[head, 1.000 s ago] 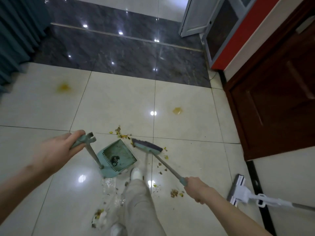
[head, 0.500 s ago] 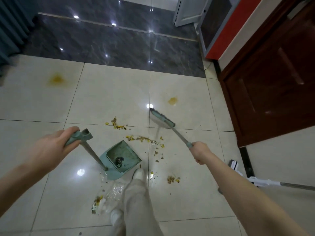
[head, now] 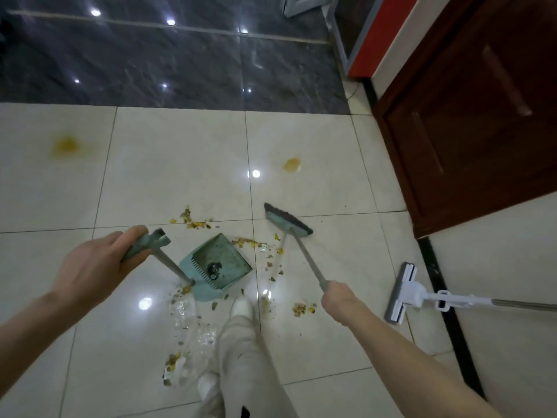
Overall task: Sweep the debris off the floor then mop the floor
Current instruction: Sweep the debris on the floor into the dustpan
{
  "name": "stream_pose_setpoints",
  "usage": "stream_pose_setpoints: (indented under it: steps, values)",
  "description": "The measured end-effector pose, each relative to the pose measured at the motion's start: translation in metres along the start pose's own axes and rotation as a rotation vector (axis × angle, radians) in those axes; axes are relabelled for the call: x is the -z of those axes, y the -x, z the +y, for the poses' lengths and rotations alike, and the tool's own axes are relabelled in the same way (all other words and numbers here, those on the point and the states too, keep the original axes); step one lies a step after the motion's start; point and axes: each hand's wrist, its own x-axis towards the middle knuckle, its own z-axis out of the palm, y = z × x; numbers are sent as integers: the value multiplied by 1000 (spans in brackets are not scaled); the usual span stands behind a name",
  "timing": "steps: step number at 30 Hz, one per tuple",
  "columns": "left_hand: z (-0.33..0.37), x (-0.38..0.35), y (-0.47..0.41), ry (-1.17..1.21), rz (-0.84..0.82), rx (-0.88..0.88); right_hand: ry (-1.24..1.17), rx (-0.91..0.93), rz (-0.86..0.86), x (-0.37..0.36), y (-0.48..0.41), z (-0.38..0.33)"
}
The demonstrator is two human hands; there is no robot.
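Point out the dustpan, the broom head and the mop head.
dustpan point(head: 221, 260): head view, inside of the pan.
broom head point(head: 286, 221): head view, teal back above the bristles.
mop head point(head: 402, 292): head view, white block.

dustpan point(head: 215, 268): 1 | broom point(head: 287, 221): 1 | mop point(head: 405, 292): 1 | hands: 2, left point(head: 99, 267), right point(head: 339, 300) | yellow stains: 2 point(head: 65, 146), point(head: 292, 165) | debris: many scattered bits, uncountable
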Motion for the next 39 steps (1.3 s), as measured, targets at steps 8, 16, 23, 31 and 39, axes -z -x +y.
stream_pose_setpoints:
  steps: [8, 16, 23, 31, 39]
  values:
    - [33, 14, 13, -41, 34, -8, 103, 50, -78, -18, 70, 59]
    - [61, 12, 41, -33, 35, -96, 6, 63, -9, -21, 98, 101]
    - [92, 14, 35, -45, 49, -89, -163, 46, 124, 6, 84, 138]
    - [128, -6, 18, 61, 15, 18, -380, -104, 275, 85, -44, 183]
    - [175, -41, -40, 16, -72, -5, -403, -247, 253, 153, -166, 216]
